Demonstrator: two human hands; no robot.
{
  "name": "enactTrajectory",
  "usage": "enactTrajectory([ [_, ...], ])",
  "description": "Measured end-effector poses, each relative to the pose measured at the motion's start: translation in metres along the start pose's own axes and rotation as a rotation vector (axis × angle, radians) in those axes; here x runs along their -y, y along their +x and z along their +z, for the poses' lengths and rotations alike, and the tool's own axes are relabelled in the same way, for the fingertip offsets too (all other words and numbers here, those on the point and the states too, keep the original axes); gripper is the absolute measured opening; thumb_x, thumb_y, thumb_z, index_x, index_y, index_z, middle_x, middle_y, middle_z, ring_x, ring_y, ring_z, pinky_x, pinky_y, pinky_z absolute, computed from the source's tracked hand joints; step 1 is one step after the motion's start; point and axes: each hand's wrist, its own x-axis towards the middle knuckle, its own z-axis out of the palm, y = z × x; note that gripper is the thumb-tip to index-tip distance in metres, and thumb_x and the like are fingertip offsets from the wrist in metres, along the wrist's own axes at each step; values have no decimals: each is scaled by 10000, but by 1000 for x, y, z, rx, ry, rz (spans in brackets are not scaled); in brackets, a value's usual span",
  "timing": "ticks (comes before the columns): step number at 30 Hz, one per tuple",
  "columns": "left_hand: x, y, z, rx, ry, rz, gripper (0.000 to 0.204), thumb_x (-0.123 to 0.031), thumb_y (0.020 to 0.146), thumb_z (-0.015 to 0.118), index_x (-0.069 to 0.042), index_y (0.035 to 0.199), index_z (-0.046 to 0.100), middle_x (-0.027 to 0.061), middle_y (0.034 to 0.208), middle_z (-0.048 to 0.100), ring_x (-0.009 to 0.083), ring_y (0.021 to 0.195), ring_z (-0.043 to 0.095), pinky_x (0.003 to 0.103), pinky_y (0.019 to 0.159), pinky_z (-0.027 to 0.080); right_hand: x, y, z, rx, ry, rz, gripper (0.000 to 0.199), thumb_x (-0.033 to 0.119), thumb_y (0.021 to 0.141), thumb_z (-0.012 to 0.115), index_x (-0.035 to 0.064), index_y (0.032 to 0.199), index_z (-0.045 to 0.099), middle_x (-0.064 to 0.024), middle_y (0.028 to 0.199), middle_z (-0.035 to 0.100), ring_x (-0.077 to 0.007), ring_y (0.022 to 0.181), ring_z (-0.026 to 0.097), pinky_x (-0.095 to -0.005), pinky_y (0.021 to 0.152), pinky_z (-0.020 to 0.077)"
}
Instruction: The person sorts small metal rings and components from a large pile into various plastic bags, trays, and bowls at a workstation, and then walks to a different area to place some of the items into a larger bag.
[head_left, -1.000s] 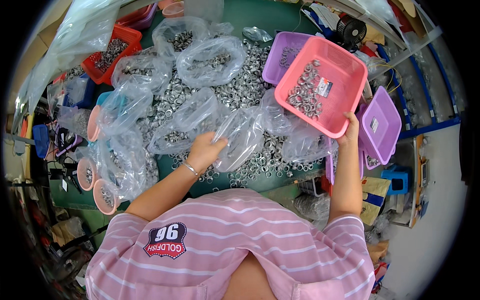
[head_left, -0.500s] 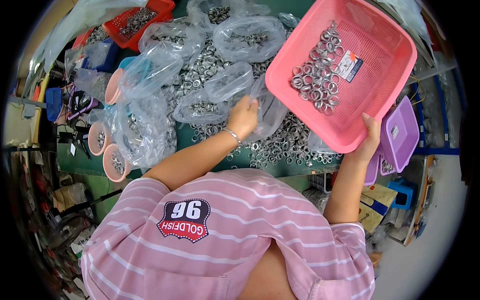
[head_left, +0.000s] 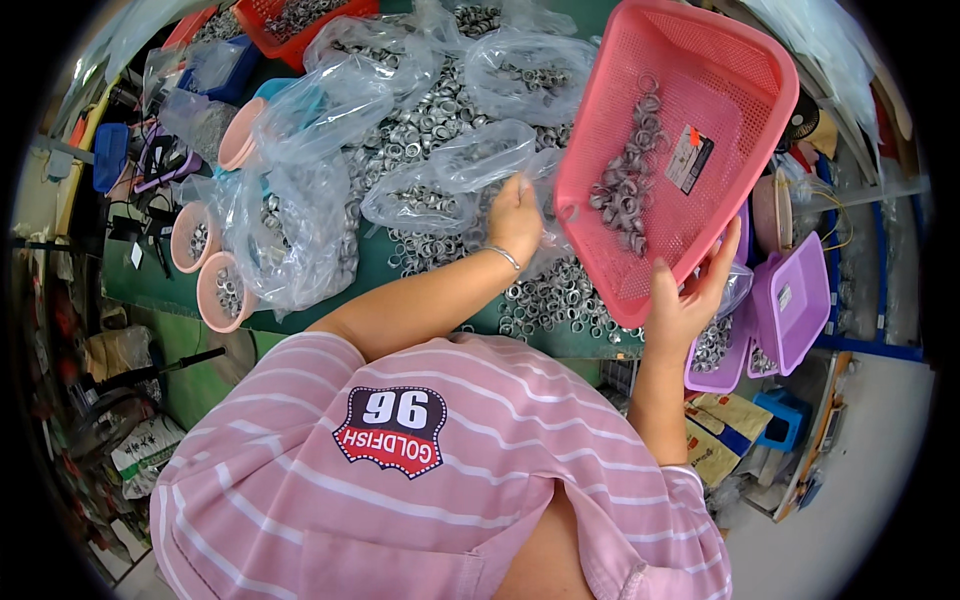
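My right hand point(head_left: 692, 292) grips the near right edge of a pink perforated plastic basket point(head_left: 740, 150), which is tilted steeply with its left side low. Inside it, a heap of silver metal rings point(head_left: 622, 195) lies toward the lower left, beside a stuck-on label point(head_left: 690, 160). My left hand point(head_left: 514, 222) is closed on the edge of a clear plastic bag point(head_left: 545, 185), just left of the basket. The fingertips are partly hidden by the plastic. One ring sits at the basket's left rim, above the bag. Loose rings point(head_left: 560, 300) cover the green table below.
Several clear bags of rings point(head_left: 530, 75) crowd the table. Peach cups point(head_left: 222, 292) of rings stand at the left edge. A red basket point(head_left: 290, 35) and blue bin point(head_left: 220, 75) are at the far left. Purple baskets point(head_left: 798, 300) hang at the right, near a blue stool point(head_left: 782, 418).
The pink basket has tipped further to the left, its rings sliding toward the low side. My left hand still holds the bag, now closer to the basket's rim.
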Motion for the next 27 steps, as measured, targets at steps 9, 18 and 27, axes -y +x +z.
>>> enactTrajectory([
  [9,-21,-5,-4,50,-163,-217,288,-161,888,373,-41,1122,490,84,666,531,142,420,497,290,376,435,6,-6,11,14,-187,-128,820,56,543,570,-16,1301,267,-179,1128,420,-302,1012,408,-355,895,316],
  [18,-30,-4,-16,130,-160,-257,306,-179,892,369,-32,1133,487,115,732,562,178,478,540,305,427,449,24,-15,12,176,-339,-366,866,59,496,585,-9,1301,274,-230,1089,342,-338,975,390,-403,855,333],
  [27,2,7,-12,45,-31,-98,295,-156,879,385,-23,1115,502,167,916,593,234,780,582,316,697,440,28,-16,9,188,-320,-384,849,54,499,582,-22,1291,287,-238,1099,341,-341,984,393,-400,853,336],
])
